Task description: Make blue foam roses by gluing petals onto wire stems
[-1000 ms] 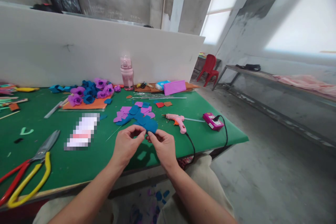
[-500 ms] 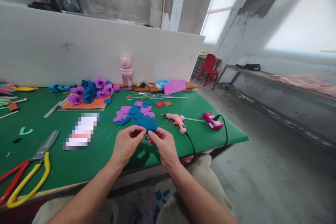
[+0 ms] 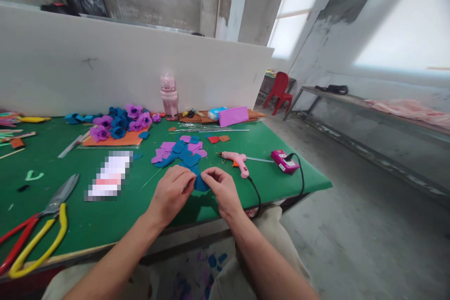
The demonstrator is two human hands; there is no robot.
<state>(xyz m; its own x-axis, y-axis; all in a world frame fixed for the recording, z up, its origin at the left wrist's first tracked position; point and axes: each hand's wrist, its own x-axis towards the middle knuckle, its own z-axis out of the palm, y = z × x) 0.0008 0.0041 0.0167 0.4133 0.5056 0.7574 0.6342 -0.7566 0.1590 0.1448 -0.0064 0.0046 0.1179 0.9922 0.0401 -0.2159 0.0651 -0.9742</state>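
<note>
"Both the left hand (image 3: 172,194) and the right hand (image 3: 223,190) look closed. On what?"

"On one blue piece (image 3: 201,183), pinched between thumb and fingers on either side. The hands are near each other, just above the near part of the green tabletop (image 3: 130,225). They hide some of it, so I can't tell its whole shape."

"And right beyond them?"

"A loose spread of blue pieces (image 3: 180,146) and purple pieces (image 3: 168,146), some overlapping."

"What's to the right of that?"

"A pink glue gun (image 3: 239,161) on its side, a clear stick (image 3: 260,160) at its back, then a magenta box (image 3: 284,162) with a black cord plugged in."

"And left?"

"A blurred-out white rectangle (image 3: 111,176), then shears (image 3: 56,204) with one red and one yellow handle."

"Farther back?"

"Purple flowers (image 3: 101,127) and blue flowers (image 3: 118,127), gathered over an orange sheet (image 3: 131,139). A pink bottle (image 3: 170,98) stands upright before the white board (image 3: 116,65)."

"Past the table?"

"A red chair (image 3: 280,89) on the floor, off to the right."
</note>
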